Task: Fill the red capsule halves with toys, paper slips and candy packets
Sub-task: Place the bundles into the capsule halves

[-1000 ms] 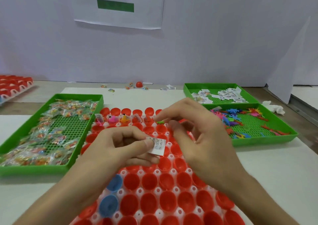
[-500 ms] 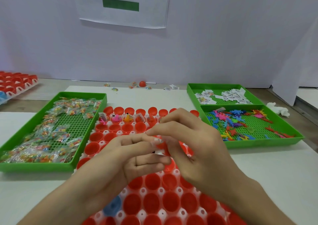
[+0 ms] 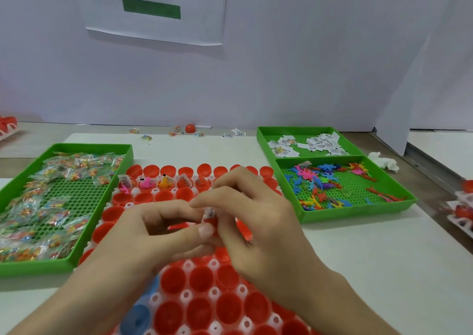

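A white rack (image 3: 188,295) of open red capsule halves (image 3: 202,279) lies in front of me. Several halves in its far row hold small toys and paper slips (image 3: 146,182). My left hand (image 3: 153,234) and my right hand (image 3: 253,222) meet above the middle of the rack. Between their fingertips they pinch a small folded paper slip (image 3: 209,213). What else the hands may hold is hidden.
A green tray of candy packets (image 3: 33,206) sits left of the rack. On the right are a green tray of paper slips (image 3: 307,144) and a nearer green tray of coloured toys (image 3: 330,186). Blue capsule halves (image 3: 135,319) sit at the rack's near left. More racks lie at both table edges.
The flat slip held out by my left hand has been brought between both hands and folded small. The hands have closed together over the rack.
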`<control>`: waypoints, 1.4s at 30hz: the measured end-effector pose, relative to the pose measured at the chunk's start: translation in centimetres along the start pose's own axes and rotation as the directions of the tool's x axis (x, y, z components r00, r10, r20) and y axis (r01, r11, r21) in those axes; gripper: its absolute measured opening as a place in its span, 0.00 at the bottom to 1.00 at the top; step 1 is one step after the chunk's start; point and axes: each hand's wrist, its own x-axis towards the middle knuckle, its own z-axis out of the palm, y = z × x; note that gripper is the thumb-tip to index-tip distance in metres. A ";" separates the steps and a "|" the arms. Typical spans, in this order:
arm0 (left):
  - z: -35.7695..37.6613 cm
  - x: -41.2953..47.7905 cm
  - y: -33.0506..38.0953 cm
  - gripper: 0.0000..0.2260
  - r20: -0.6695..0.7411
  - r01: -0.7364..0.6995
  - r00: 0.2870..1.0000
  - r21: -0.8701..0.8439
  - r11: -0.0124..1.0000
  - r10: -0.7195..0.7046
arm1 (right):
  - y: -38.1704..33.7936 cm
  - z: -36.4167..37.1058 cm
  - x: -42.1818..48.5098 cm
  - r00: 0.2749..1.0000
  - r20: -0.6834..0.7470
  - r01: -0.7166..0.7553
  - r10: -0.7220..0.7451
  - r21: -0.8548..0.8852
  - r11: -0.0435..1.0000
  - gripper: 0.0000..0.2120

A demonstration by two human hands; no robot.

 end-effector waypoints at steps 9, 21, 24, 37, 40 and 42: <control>0.0 0.0 0.5 0.10 -0.107 -0.207 0.964 0.274 0.939 0.243 | 0.1 0.4 -0.1 0.992 -0.067 -0.104 0.105 0.027 0.994 0.06; -0.4 0.3 -0.6 0.23 0.002 -0.444 0.790 0.690 0.571 0.613 | 0.3 0.4 -0.2 0.948 0.000 -0.312 0.319 0.214 0.926 0.12; -0.6 0.4 -0.3 0.23 -0.013 -0.460 0.799 0.632 0.624 0.602 | 0.2 0.1 0.0 0.945 0.025 -0.318 0.326 0.305 0.898 0.09; -0.6 0.0 1.2 0.13 0.055 -0.440 0.840 0.650 0.620 0.539 | 0.0 0.0 0.2 0.932 0.100 -0.357 0.349 0.425 0.832 0.11; -0.8 0.1 1.3 0.14 0.086 -0.419 0.844 0.721 0.552 0.529 | 0.2 -0.4 0.3 0.941 0.165 -0.337 0.296 0.344 0.876 0.13; -0.8 0.0 1.1 0.10 0.103 -0.437 0.827 0.736 0.517 0.553 | 0.4 -0.8 0.4 0.940 0.197 -0.330 0.277 0.334 0.883 0.12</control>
